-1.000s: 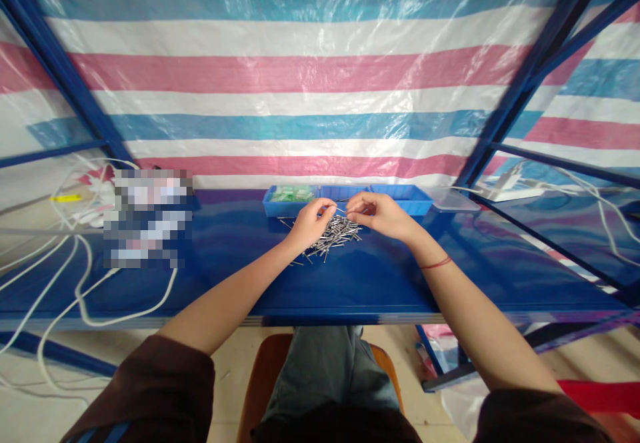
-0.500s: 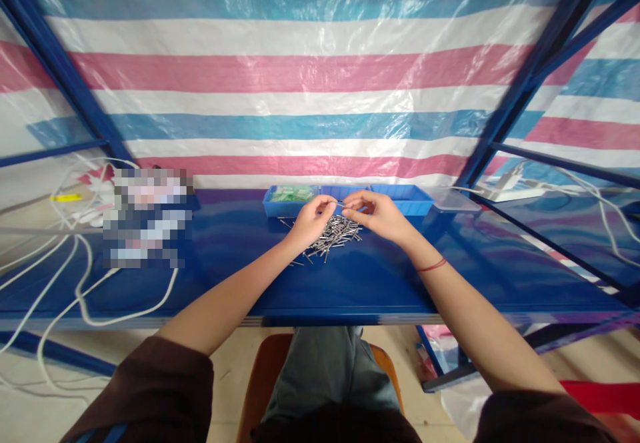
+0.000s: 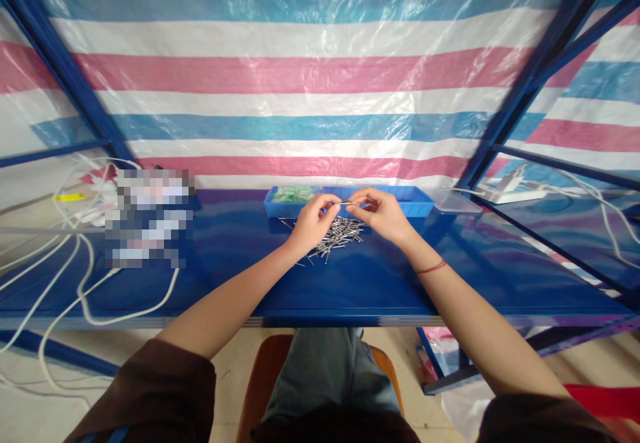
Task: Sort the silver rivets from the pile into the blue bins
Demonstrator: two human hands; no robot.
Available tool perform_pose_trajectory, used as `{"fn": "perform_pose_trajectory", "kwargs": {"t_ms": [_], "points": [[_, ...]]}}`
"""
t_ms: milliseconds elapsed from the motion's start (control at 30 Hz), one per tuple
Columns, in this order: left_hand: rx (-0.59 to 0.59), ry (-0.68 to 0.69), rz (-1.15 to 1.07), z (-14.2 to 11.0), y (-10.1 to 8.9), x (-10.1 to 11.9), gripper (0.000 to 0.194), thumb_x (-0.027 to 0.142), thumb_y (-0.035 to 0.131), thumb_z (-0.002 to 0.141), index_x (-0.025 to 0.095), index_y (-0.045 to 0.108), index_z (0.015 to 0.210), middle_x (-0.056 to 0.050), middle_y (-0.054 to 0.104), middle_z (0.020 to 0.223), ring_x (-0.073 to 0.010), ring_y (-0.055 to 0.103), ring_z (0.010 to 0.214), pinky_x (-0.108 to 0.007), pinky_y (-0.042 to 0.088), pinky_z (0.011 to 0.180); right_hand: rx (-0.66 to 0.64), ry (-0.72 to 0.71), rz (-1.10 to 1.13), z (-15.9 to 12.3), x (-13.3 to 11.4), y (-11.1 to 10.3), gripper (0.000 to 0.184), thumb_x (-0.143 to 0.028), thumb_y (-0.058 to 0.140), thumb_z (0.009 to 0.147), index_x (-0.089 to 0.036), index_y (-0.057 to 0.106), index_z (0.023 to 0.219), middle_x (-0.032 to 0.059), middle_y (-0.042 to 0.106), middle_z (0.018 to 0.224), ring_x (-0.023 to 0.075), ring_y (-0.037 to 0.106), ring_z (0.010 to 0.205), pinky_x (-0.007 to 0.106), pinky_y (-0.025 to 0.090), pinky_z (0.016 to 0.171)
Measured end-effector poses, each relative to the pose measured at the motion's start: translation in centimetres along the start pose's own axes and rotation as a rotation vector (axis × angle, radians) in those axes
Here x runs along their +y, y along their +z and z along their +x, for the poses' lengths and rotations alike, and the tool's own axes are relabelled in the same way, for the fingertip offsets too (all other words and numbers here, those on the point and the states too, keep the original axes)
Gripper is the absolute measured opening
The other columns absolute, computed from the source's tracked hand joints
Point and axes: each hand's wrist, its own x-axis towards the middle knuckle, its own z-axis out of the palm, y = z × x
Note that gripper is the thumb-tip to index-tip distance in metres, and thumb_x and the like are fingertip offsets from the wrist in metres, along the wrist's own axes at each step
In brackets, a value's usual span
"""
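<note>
Between my two hands is a slim metal piece that looks like a blind rivet (image 3: 343, 203), thin at its left part and darker at its right. My left hand (image 3: 311, 224) pinches the left end between thumb and fingers. The fingertips of my right hand (image 3: 381, 215) close on the other end. Just below them, a loose pile of similar silver rivets (image 3: 341, 233) lies on the blue table (image 3: 360, 289). Behind the hands stands a long blue divided tray (image 3: 419, 208). Small green-and-white packets (image 3: 291, 194) fill its left compartment.
A clear plastic lid (image 3: 456, 201) lies right of the tray. White cables (image 3: 85, 296) trail over the table's left side, near a blurred-out object (image 3: 147, 219). A white power strip (image 3: 513, 186) lies at the back right. Blue frame posts (image 3: 540, 76) flank a striped sheet.
Both hands have stayed above the pile. My fingertips are slightly farther apart, and more of the rivet shows between them, lying nearly level. The view has shifted very slightly.
</note>
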Motion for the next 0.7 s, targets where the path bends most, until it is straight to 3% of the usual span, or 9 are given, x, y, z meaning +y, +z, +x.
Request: {"fn": "perform_pose_trajectory", "kwargs": {"t_ms": [233,400,567,700], "points": [[-0.081,-0.001,0.051,0.3,0.2,-0.6,0.018,0.029,0.045,0.091,0.017,0.059,0.092,-0.007,0.059,0.098,-0.0167,0.056,0.095,-0.026,0.048,0.077,-0.042,-0.094,-0.057,0.1,-0.9,0.2,0.028,-0.046,0.067,0.073,-0.018,0.062,0.077,0.0028,0.064,0.073,0.0146,0.057,0.069,0.028,0.045,0.063],[-0.056,-0.03,0.187,0.6,-0.2,-1.4,0.027,0.026,0.043,0.092,0.015,0.054,0.115,-0.009,0.057,0.108,-0.015,0.056,0.092,-0.031,0.045,0.09,0.162,-0.152,-0.206,2.0,1.2,0.3,0.02,-0.038,0.059,0.081,-0.018,0.061,0.085,0.0061,0.067,0.083,0.0174,0.06,0.077,0.03,0.046,0.069],[-0.34,0.077,0.316,0.5,-0.9,-1.5,0.021,0.019,0.048,0.087,0.015,0.063,0.101,-0.007,0.062,0.101,-0.0166,0.058,0.092,-0.032,0.045,0.088,0.057,-0.183,-0.654,2.9,3.8,-0.5,0.025,-0.026,0.055,0.081,-0.015,0.062,0.102,0.0112,0.069,0.094,0.0253,0.061,0.088,0.039,0.044,0.083],[-0.494,0.13,0.45,0.2,-1.1,-0.5,0.02,0.014,0.05,0.08,0.02,0.065,0.091,-0.003,0.064,0.099,-0.0187,0.057,0.095,-0.035,0.042,0.088,0.046,-0.191,-0.688,2.2,3.0,-1.4,0.023,-0.018,0.051,0.076,-0.015,0.064,0.095,0.0094,0.069,0.086,0.0235,0.06,0.081,0.036,0.044,0.078]]}}
